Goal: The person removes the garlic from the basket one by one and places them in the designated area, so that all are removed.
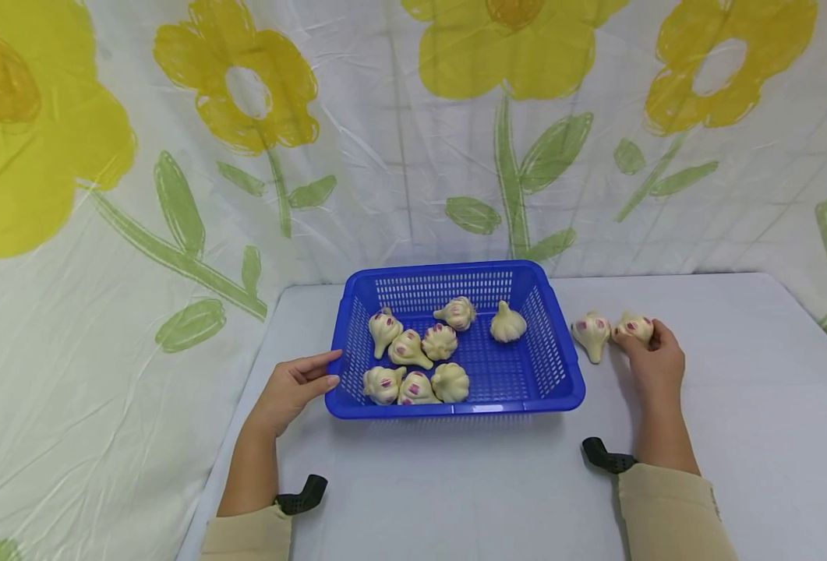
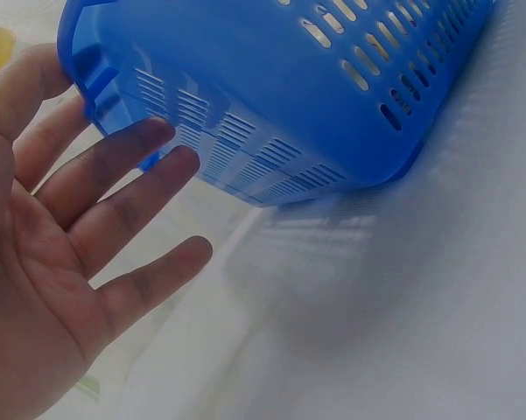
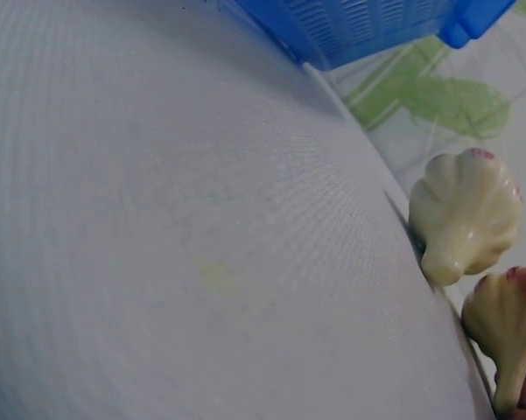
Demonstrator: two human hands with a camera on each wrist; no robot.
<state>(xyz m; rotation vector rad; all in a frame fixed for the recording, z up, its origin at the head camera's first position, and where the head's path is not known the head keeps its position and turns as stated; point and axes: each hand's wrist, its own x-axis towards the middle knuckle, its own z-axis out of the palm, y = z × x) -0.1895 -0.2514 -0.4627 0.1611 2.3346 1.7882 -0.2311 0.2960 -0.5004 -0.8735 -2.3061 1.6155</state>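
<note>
On the white counter (image 1: 455, 483): blue slotted plastic basket (image 1: 420, 411). Left hand (image 1: 290, 389) touches its left rim (image 1: 341, 331), fingers apart, nearly straight. Right hand (image 1: 655, 362), right of the basket, clamped thumb-and-fingers on a garlic bulb (image 1: 635, 327). Second bulb (image 1: 591, 331) lies just beside, basket side; can't quite tell if they touch. Eight more bulbs (image 1: 440, 341) inside the basket, mostly left half.

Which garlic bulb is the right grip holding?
The rightmost garlic bulb, outside the blue basket; the right grip pinches it, not the neighbouring bulb or those inside.
</note>
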